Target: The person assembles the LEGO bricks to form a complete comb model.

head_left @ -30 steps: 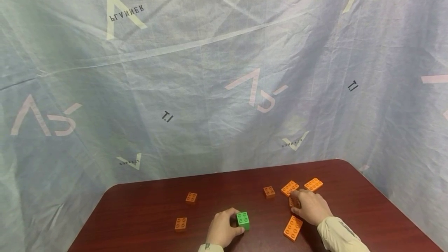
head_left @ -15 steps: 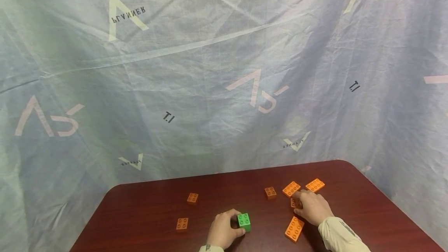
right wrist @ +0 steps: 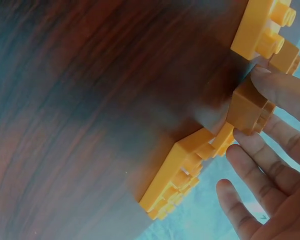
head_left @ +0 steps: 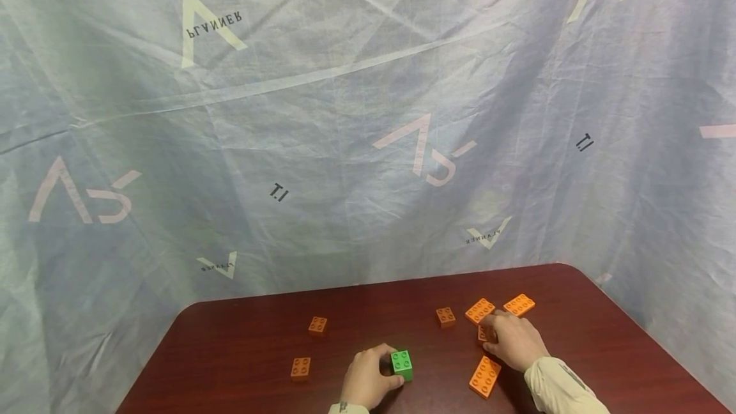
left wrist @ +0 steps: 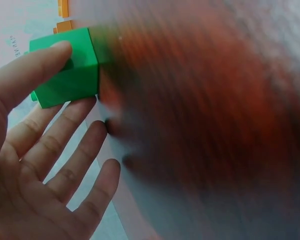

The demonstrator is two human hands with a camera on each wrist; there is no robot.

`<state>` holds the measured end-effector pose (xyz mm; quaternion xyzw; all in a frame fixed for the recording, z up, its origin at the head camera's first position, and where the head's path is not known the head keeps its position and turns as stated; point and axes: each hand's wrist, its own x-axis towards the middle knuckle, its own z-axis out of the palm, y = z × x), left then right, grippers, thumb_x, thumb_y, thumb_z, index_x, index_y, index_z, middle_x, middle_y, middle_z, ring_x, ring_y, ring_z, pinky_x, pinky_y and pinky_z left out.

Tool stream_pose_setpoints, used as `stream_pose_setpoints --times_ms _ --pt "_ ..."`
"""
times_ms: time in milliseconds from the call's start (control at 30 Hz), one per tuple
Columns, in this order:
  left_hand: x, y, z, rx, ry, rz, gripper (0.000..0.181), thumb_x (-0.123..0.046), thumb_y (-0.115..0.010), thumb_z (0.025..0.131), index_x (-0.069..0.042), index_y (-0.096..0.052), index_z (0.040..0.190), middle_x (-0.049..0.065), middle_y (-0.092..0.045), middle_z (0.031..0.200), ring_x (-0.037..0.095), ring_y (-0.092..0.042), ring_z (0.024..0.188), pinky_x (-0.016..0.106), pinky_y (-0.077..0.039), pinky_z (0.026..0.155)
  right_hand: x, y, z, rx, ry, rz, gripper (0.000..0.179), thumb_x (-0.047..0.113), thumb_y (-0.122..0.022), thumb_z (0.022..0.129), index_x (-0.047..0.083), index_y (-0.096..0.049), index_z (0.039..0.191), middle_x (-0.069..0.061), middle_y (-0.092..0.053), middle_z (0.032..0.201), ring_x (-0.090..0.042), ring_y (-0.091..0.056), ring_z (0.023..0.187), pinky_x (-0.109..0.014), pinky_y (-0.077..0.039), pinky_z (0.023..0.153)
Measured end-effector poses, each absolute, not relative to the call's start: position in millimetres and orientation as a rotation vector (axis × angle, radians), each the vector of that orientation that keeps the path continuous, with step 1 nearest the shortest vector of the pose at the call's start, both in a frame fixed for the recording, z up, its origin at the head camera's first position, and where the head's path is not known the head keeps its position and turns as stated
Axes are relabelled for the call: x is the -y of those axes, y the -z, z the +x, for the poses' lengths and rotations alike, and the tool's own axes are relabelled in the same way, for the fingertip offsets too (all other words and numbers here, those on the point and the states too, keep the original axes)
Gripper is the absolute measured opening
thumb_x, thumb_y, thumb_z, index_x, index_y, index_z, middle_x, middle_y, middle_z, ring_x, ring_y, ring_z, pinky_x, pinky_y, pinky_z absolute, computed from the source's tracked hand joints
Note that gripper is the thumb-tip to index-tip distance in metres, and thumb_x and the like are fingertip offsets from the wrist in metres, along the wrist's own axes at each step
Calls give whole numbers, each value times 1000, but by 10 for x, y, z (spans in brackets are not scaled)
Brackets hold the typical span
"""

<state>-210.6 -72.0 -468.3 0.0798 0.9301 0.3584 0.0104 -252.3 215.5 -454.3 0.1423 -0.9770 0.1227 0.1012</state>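
Note:
In the head view, my left hand (head_left: 368, 377) pinches a green toy building block (head_left: 402, 366) between thumb and fingers. The left wrist view shows the thumb on one side of this green block (left wrist: 82, 75) and fingertips on the opposite side, with the other fingers spread. To the right, my right hand (head_left: 515, 340) holds a small orange building block (head_left: 482, 336), partly hidden by the fingers. Seen from the right wrist, thumb and fingertips grip the darker orange block (right wrist: 244, 107). A long orange block (head_left: 485, 377) lies just in front of that hand.
Behind the right hand lie two more long orange blocks, one nearer (head_left: 480, 311) and one farther right (head_left: 519, 304). Small orange blocks sit at centre back (head_left: 445, 317) and on the left (head_left: 317, 326). The dark red table (head_left: 241, 350) ends at a hanging cloth (head_left: 322, 222).
The head view has shifted slightly, so everything appears a little farther right. Both hands keep their grips, and the blocks stay in place.

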Motion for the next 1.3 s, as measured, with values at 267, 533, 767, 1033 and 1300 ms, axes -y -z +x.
stream_pose_setpoints --times_ms 267,533,767,1033,1300 --pt "726 4678 -2106 -2889 -1132 257 31 -24 -81 65 -22 -66 92 -7 -61 83 17 -56 78 44 -46 69 -2129 4496 -2527 2798 -309 477 30 24 -81 64 16 -68 90 7 -54 75 -9 -48 61 -34 -42 58" --pt "734 4684 -2105 -2891 -1133 259 31 -23 -81 65 -23 -65 91 -8 -59 81 18 -55 78 44 -46 69 -2052 4377 -2488 2718 -259 538 36 26 -82 63 14 -68 94 1 -60 84 -18 -57 72 -40 -47 67" --pt "729 4703 -2104 -2893 -1134 249 30 -22 -81 65 -23 -65 90 -8 -59 80 17 -55 77 43 -46 67 -1976 4296 -2452 2672 -275 585 36 26 -81 63 16 -68 95 4 -59 86 -15 -56 74 -36 -47 63" --pt "721 4691 -2110 -2886 -1134 227 32 -23 -81 65 -21 -66 93 -7 -59 82 18 -55 78 44 -46 69 -1876 4197 -2414 2634 -282 641 37 27 -81 64 18 -68 98 6 -60 89 -14 -57 75 -33 -46 62" --pt "712 4683 -2117 -2885 -1125 210 33 -23 -81 66 -17 -66 95 -5 -60 86 20 -56 83 46 -45 74 -1778 4112 -2379 2583 -279 711 39 28 -80 66 16 -68 101 6 -60 88 -12 -55 71 -32 -45 61"
